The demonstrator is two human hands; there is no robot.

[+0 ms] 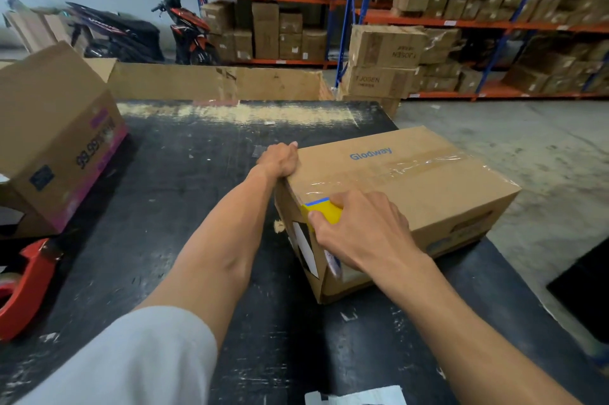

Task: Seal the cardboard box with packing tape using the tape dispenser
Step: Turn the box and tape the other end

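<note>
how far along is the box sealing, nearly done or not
Nearly done, it seems. Done: clear tape already runs along the top seam of the Glodway box. In hand: the left hand steadies the far corner while the right hand presses a yellow scraper at the near edge, where the tape turns down. The red tape dispenser lies aside on the table. Left: smoothing the tape end; other sides are hidden.

hands: 2 (280, 159) (359, 230) | table boxes: 2 (412, 180) (49, 127) | tape dispensers: 1 (23, 286) | motorbikes: 2 (191, 30) (112, 32)
</note>
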